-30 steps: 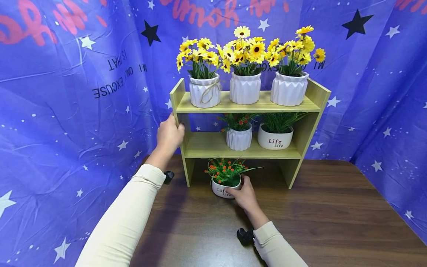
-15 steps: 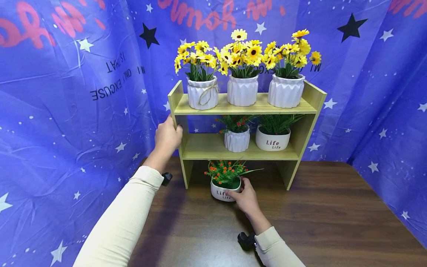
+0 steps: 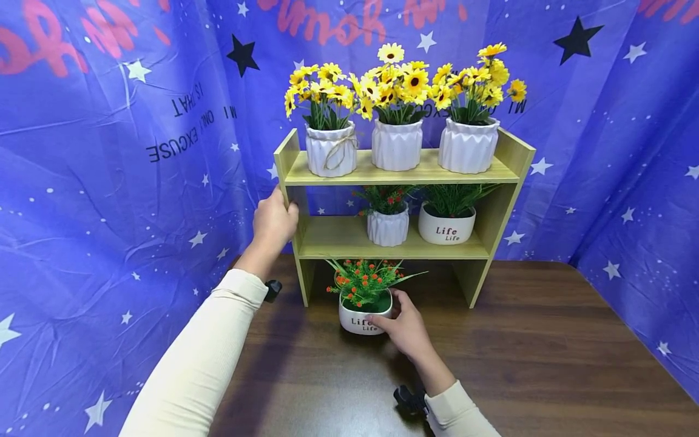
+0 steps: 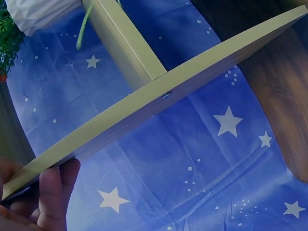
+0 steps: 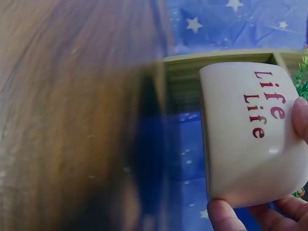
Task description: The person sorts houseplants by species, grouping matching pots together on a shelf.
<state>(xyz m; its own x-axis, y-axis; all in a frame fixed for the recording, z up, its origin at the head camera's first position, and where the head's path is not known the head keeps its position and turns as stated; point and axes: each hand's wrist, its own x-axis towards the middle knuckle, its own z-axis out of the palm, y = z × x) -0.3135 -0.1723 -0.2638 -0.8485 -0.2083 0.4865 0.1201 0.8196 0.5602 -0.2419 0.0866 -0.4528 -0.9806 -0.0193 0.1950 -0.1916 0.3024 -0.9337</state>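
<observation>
My left hand (image 3: 274, 223) grips the left side panel of a light wooden shelf (image 3: 393, 179); in the left wrist view its fingers (image 4: 50, 197) wrap the panel's edge (image 4: 120, 108). My right hand (image 3: 406, 325) holds a white oval flowerpot (image 3: 360, 320) by its right side, thumb over the front near the red "Life" lettering. Small orange-red flowers with green leaves (image 3: 363, 285) fill this pot. It is low in front of the shelf's bottom opening. The right wrist view shows the pot (image 5: 250, 144) close up, fingers at its lower edge.
Several potted plants stand on the shelf: yellow daisies in white pots (image 3: 397, 145) on top, a red-flowered white pot (image 3: 388, 227) and a grassy "Life" pot (image 3: 446, 227) on the middle board. A brown wooden table (image 3: 519, 364) lies below, a blue starry curtain (image 3: 164, 182) behind.
My right hand has drawn the flowerpot slightly toward me and to the left, further out from under the shelf. The left hand keeps its grip on the side panel.
</observation>
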